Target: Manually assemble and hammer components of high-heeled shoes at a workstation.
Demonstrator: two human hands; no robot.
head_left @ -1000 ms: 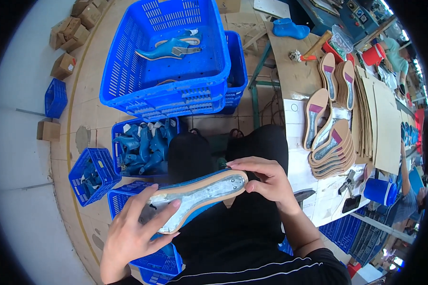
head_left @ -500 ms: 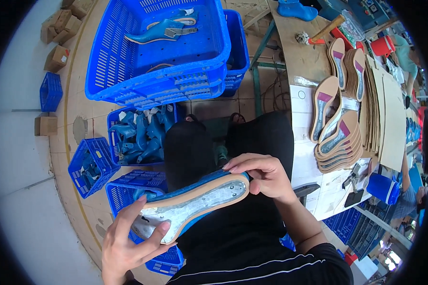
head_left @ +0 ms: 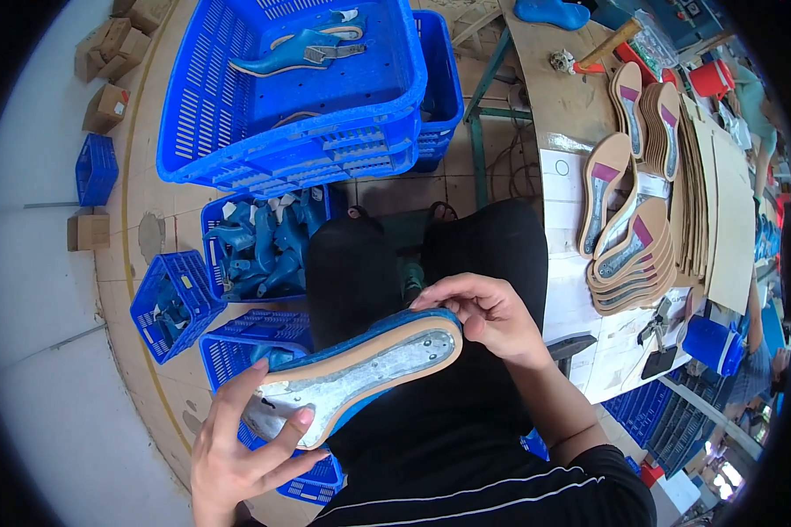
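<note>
A blue shoe last point(head_left: 388, 328) lies across my lap, sole side up. Its sole face has a metal plate point(head_left: 360, 373) with a tan insole point(head_left: 303, 372) showing as a border around it. My left hand point(head_left: 242, 439) grips the wide forefoot end, thumb on the metal and fingers around the edge. At the narrow heel end is my right hand point(head_left: 488, 321), its fingers bent over the far edge and its thumb beside the heel. Whether anything small is between those fingertips is hidden.
A large blue crate point(head_left: 290, 145) holding a few lasts stands ahead. Left of my legs, another crate point(head_left: 206, 220) is full of blue lasts. On the table point(head_left: 562, 114) at right lie stacked insoles point(head_left: 637, 255), cardboard sheets point(head_left: 729, 211) and a hammer point(head_left: 611, 44).
My right thumb and fingers have loosened and lifted slightly off the heel, with the fingers curling more. The last and my left hand stay nearly where they were.
</note>
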